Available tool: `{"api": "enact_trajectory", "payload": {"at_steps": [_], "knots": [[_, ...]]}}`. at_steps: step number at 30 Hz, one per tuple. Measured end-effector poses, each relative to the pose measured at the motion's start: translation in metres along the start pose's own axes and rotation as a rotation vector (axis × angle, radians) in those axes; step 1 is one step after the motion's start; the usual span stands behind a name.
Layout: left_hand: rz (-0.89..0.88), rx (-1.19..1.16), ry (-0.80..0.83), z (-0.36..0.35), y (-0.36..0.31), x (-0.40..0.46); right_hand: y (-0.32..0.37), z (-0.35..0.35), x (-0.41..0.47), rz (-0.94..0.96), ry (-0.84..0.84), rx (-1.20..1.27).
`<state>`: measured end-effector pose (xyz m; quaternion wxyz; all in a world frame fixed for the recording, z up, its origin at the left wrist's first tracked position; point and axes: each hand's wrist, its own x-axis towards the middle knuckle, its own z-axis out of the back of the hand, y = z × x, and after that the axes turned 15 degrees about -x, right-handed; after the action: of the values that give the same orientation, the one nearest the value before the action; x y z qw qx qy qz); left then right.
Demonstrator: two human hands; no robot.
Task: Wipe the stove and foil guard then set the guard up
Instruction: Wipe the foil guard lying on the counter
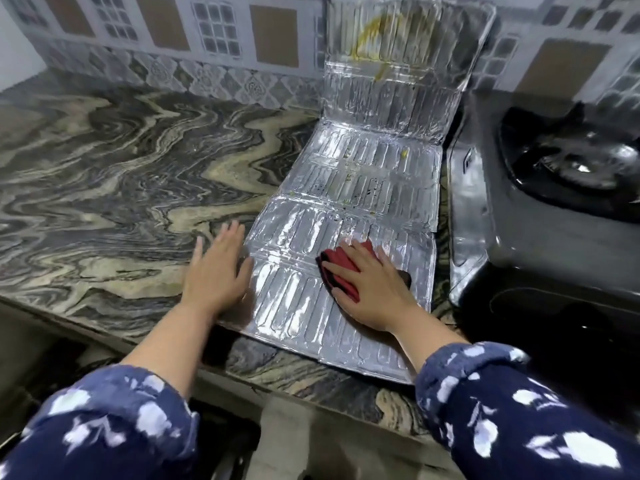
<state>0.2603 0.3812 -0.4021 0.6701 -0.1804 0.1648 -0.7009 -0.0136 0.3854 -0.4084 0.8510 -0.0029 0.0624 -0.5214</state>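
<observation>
The foil guard (346,216) lay flat across the frame's centre on the counter (104,161), far panel leaning on the wall. The right hand (370,285) pressed a red cloth (341,268) onto it; the left hand (216,268), fingers spread, held its left edge. The stove (554,202) sat at right.

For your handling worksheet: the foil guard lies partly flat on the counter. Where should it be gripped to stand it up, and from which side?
Probably pinch the foil guard by its near free edge, overhanging the counter, from the person's side; the far panels already lean against the tiled wall.
</observation>
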Motion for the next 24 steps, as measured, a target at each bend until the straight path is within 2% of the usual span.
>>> {"api": "enact_trajectory", "payload": {"at_steps": [3, 8, 16, 24], "knots": [[-0.029, -0.019, 0.118, -0.006, 0.006, 0.049, -0.003, -0.004, 0.002, -0.005, -0.008, 0.028], [-0.05, -0.029, 0.196, -0.013, 0.023, 0.092, 0.001, -0.009, 0.017, -0.047, -0.003, 0.04], [-0.149, -0.028, 0.123, -0.024, 0.04, 0.094, 0.011, -0.008, 0.08, -0.094, -0.04, 0.02], [-0.139, -0.016, 0.133, -0.023, 0.039, 0.095, -0.013, -0.011, 0.099, -0.391, -0.016, -0.027]]}}
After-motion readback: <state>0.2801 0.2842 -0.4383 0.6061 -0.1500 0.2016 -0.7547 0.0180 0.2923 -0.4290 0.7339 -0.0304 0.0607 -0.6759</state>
